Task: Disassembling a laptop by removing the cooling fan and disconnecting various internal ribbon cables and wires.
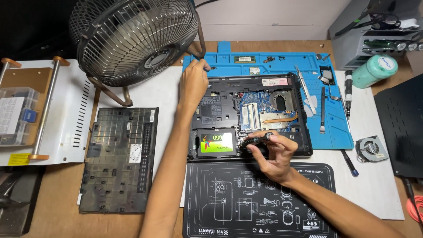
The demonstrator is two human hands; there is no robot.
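Right hand [276,156]: fingers curled around a dark electric screwdriver [255,141], held nearly flat, tip pointing left toward the edge of the solid-state drive [216,143] with its green label, seated in the lower-left bay of the opened laptop [251,114].

Left hand [193,83]: reaching up to the top left corner of the laptop, fingertips pinched at the rim of the blue silicone repair mat [273,59]; whether they grip something small cannot be told.

Head view, item by item:
- Opened laptop: underside up, cover off, circuit board, copper heat pipe and memory slots exposed. Sits partly on the blue mat, its front edge touching a black printed work mat [260,198].
- Removed bottom cover [119,158]: dark, flat, lying well to the left of the laptop.
- Metal desk fan [134,39]: standing at upper left, just beside the left hand.
- Tweezers and pry tools [310,94]: laid on the blue mat to the right of the laptop.
- Small cooling fan [371,149]: loose on the white sheet, far right.
- Teal bottle [374,70]: lying at upper right.

Handling notes, judged: the drive looks light, rigid and smooth-cased, best taken by its side edges; connector end and bare board nearby are fragile. The screwdriver is slim, stiff, and liable to roll if set down.
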